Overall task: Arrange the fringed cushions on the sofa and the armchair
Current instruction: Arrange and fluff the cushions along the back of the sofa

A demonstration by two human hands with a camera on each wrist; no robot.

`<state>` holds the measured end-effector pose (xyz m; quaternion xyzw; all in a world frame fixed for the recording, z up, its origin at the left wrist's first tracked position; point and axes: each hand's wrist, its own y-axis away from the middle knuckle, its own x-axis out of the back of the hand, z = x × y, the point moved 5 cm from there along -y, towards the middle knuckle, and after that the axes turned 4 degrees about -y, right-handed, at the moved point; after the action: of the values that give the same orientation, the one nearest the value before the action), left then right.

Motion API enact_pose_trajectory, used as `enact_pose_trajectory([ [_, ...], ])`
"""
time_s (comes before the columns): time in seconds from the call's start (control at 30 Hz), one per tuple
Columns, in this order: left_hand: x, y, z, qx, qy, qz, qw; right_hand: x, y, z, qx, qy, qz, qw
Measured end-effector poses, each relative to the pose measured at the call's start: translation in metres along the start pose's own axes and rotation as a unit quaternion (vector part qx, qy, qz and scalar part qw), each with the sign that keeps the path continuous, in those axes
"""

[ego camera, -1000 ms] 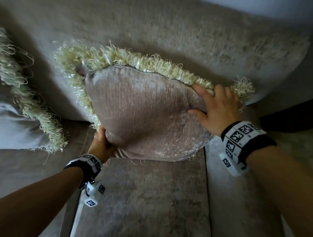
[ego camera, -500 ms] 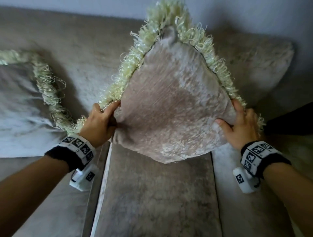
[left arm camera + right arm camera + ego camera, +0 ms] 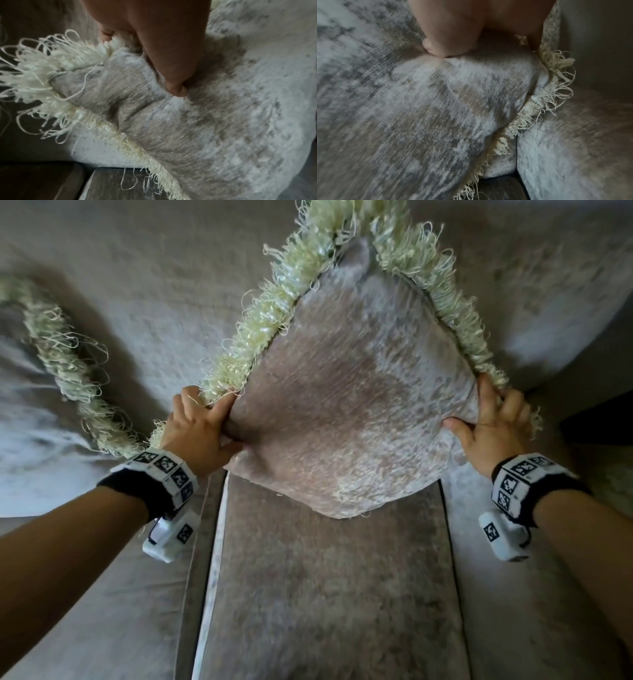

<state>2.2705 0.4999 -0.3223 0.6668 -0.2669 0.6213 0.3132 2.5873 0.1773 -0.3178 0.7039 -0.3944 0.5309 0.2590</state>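
A beige velvet cushion with a cream fringe stands on one corner like a diamond against the sofa back. My left hand pinches its left corner, thumb on the front and fingers behind the fringe. My right hand grips its right corner the same way. In the left wrist view my thumb presses into the cushion beside the fringe. The right wrist view shows my thumb dug into the cushion. A second fringed cushion leans at the left.
The sofa seat stretches below the cushion, with a seam on each side. A large plain back cushion sits behind on the right. A dark gap opens at the far right.
The cushion has been turned from lying flat-sided to standing on a corner. My left hand moved from its bottom corner up to the left corner; the right hand dropped lower on the right corner.
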Motion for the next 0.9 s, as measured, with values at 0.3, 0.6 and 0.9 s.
enact_pose_trajectory([
  [0.3, 0.054, 0.028, 0.014, -0.138, 0.086, 0.139, 0.977, 0.045, 0.035, -0.045, 0.153, -0.13, 0.053, 0.978],
  [0.6, 0.036, -0.014, 0.056, -0.055, 0.18, -0.06, 0.98, 0.023, -0.001, -0.077, 0.053, -0.109, -0.052, 0.991],
  [0.9, 0.051, 0.006, 0.059, -0.034, 0.182, -0.05, 0.982, 0.048, 0.011, -0.072, 0.098, -0.027, 0.001, 0.995],
])
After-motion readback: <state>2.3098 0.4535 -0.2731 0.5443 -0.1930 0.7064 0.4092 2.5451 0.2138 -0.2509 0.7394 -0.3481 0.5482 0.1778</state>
